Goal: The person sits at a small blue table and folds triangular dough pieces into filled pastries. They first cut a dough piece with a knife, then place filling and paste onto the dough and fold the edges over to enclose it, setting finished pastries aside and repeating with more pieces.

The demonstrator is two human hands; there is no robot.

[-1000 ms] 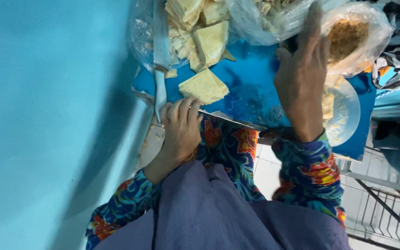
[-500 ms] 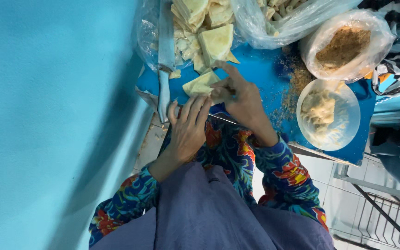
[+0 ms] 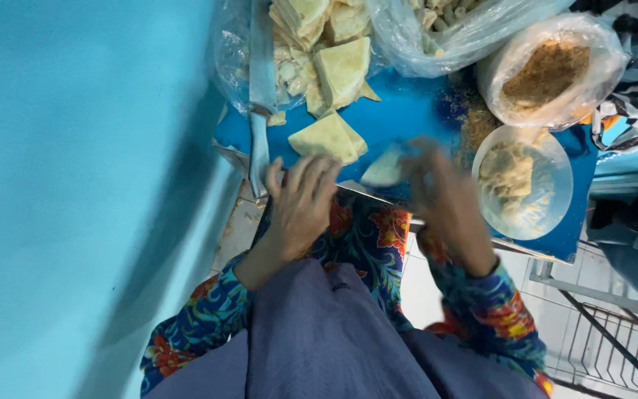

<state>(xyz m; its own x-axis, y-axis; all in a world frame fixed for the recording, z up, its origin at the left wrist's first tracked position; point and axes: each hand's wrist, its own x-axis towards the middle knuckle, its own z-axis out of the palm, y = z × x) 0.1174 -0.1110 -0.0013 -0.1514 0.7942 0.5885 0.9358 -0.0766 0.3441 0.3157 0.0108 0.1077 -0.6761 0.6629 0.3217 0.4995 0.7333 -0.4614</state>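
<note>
Down on the blue tabletop (image 3: 415, 111), the left hand (image 3: 300, 203) lies flat and released, fingers spread at the near edge just below a folded pale triangular pastry (image 3: 328, 137). Motion-blurred, the right hand (image 3: 441, 196) pinches a thin pale pastry sheet (image 3: 384, 168) beside a clear round bowl of crumbly filling (image 3: 523, 181).

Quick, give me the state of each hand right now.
Left hand: open, fingers spread flat on the blue board, holding nothing.
Right hand: motion-blurred, touching a pale pastry piece; grip cannot be told.
</note>
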